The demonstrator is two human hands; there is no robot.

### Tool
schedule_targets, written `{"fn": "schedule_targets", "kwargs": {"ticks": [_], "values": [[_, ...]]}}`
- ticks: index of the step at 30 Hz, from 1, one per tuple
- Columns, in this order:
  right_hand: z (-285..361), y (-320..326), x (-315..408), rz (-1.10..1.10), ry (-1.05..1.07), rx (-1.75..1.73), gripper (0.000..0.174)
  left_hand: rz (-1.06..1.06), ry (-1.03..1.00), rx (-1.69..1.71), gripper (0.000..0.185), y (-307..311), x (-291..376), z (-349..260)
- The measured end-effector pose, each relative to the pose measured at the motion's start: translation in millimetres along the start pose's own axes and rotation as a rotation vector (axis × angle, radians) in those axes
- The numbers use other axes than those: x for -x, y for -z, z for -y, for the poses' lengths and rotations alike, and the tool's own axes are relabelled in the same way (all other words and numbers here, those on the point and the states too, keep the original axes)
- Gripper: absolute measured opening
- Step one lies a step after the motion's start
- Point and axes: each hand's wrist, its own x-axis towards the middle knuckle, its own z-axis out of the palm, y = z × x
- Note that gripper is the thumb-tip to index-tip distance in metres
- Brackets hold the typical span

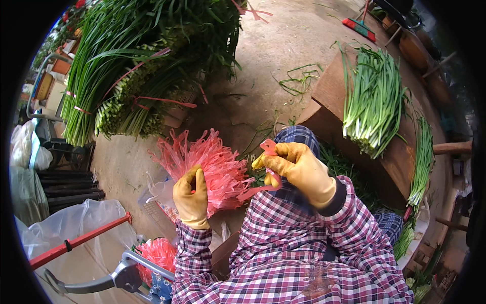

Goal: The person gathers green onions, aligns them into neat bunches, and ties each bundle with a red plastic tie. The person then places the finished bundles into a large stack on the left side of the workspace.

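My right hand [302,169], in a yellow rubber glove, pinches a strip of red plastic ribbon [274,182] above my knee. My left hand [191,197], gloved too, is raised at the left edge of a big heap of red plastic ties [222,171]; its thumb and index fingertip nearly meet, and whether a strip lies between them cannot be told. Bundles of long green leafy stalks [79,114], some bound with red ties, are piled at the upper left. Loose green stalks with pale ends [374,102] lie on a brown board [330,87] at the right.
Stray leaves [300,81] lie on the concrete floor. A broom [358,28] is at the top right. At the lower left are a red bar [81,240], clear plastic sheeting [91,216], a grey metal handle [127,275] and a smaller bunch of red ties [157,258].
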Motion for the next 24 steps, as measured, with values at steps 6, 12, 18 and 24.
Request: {"fn": "schedule_targets", "kwargs": {"ticks": [6,12,18,24], "values": [[25,11,70,-0.187,0.109,0.172,0.022,0.459,-0.208,0.773,0.020,-44,12,-178],[33,42,138,-0.319,0.305,-0.010,0.022,0.585,-0.091,1.094,0.011,-83,28,-241],[17,70,178,-0.349,0.550,-0.081,0.031,0.603,-0.050,1.090,0.011,-102,61,-271],[5,92,208,-0.359,0.618,-0.081,0.060,0.644,-0.138,1.144,0.013,-124,77,-286]]}}
